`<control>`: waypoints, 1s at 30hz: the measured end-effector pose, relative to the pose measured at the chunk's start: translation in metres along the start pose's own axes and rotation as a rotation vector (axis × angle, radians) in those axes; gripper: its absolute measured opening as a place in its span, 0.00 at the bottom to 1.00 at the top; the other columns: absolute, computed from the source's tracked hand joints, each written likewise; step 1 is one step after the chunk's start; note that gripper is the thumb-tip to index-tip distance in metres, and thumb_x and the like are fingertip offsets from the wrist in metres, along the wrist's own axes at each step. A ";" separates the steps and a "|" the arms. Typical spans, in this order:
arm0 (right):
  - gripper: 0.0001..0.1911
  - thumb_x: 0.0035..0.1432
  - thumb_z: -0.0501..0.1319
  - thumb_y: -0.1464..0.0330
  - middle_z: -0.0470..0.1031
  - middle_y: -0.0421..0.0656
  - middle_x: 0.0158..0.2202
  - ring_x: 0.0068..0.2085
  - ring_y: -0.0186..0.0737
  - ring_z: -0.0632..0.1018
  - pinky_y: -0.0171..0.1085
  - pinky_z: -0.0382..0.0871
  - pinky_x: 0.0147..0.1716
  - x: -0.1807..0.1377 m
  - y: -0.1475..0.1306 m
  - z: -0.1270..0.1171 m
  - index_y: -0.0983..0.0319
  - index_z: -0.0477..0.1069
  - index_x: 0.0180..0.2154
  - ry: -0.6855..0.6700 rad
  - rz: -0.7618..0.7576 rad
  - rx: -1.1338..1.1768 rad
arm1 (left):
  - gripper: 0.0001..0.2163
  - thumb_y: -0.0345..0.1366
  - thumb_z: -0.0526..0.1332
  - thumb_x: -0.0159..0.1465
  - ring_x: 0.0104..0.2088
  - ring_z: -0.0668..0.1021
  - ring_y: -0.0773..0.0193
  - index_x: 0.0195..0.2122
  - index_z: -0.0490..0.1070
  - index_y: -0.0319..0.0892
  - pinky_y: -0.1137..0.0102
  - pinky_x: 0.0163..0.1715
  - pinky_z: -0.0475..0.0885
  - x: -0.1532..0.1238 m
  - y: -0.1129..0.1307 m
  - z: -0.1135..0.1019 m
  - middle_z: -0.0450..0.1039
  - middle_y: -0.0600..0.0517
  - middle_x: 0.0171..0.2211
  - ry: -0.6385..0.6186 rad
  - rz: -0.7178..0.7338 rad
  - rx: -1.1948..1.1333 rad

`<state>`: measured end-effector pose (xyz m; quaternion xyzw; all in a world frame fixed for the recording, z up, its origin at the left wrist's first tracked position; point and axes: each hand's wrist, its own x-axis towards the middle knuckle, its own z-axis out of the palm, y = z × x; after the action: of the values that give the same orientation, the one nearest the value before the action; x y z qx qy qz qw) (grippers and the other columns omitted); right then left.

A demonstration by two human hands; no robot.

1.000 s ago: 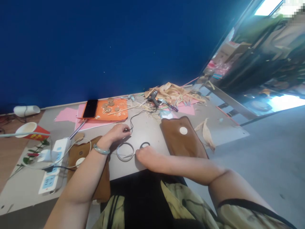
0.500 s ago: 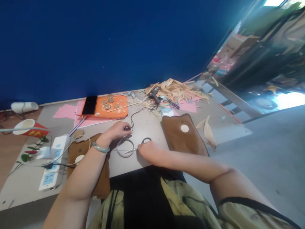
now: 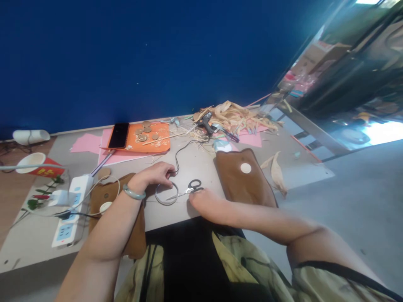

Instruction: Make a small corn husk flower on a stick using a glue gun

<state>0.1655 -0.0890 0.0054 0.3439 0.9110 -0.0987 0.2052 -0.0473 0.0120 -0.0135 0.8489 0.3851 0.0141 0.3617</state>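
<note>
A thin grey ring [image 3: 156,193] lies flat on the table in front of me. My left hand [image 3: 156,174], with a pale green bangle at the wrist, is over its upper left side. Thumb and forefinger are apart, the thumb at the ring's upper edge; I cannot tell whether it touches. Scissors [image 3: 194,184] with black handles lie with their closed blades across the ring. Just below the handles rests my right hand [image 3: 206,204], its back towards me and its fingers hidden. Brown pieces with white discs lie on either side: a right one [image 3: 234,180] and a left one [image 3: 138,235], partly under my left forearm.
A power strip [image 3: 73,209], a red paper cup [image 3: 40,165] and an artificial flower stem [image 3: 40,196] are at left. Behind are a phone [image 3: 119,136], an orange sheet [image 3: 159,144] with several round discs, a glue gun [image 3: 206,123] and dried husks [image 3: 233,113].
My right hand has moved slightly right and down off the scissors, so more of their handles shows. My left thumb and forefinger have spread apart beside the ring.
</note>
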 end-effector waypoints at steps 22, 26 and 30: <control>0.10 0.67 0.51 0.70 0.70 0.43 0.32 0.30 0.35 0.70 0.36 0.59 0.29 -0.038 0.004 0.070 0.64 0.68 0.34 0.434 -0.099 0.161 | 0.19 0.48 0.61 0.58 0.30 0.74 0.63 0.43 0.74 0.40 0.71 0.31 0.65 0.004 0.003 0.009 0.75 0.51 0.30 0.105 -0.041 -0.097; 0.11 0.67 0.50 0.70 0.72 0.44 0.33 0.29 0.36 0.71 0.36 0.59 0.28 -0.041 0.008 0.068 0.64 0.69 0.35 0.374 -0.098 0.127 | 0.16 0.46 0.57 0.62 0.30 0.76 0.63 0.42 0.75 0.41 0.70 0.33 0.66 0.007 0.000 0.011 0.77 0.51 0.31 0.148 -0.048 -0.094; 0.09 0.65 0.52 0.73 0.73 0.45 0.34 0.31 0.37 0.74 0.36 0.61 0.29 -0.050 0.020 0.049 0.65 0.70 0.36 0.223 -0.128 0.105 | 0.13 0.42 0.57 0.60 0.34 0.77 0.62 0.41 0.75 0.42 0.70 0.36 0.68 0.009 -0.005 0.013 0.78 0.50 0.33 0.175 -0.038 -0.066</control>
<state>0.2278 -0.1193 -0.0172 0.3041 0.9418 -0.1205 0.0776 -0.0407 0.0121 -0.0286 0.8245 0.4305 0.0942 0.3549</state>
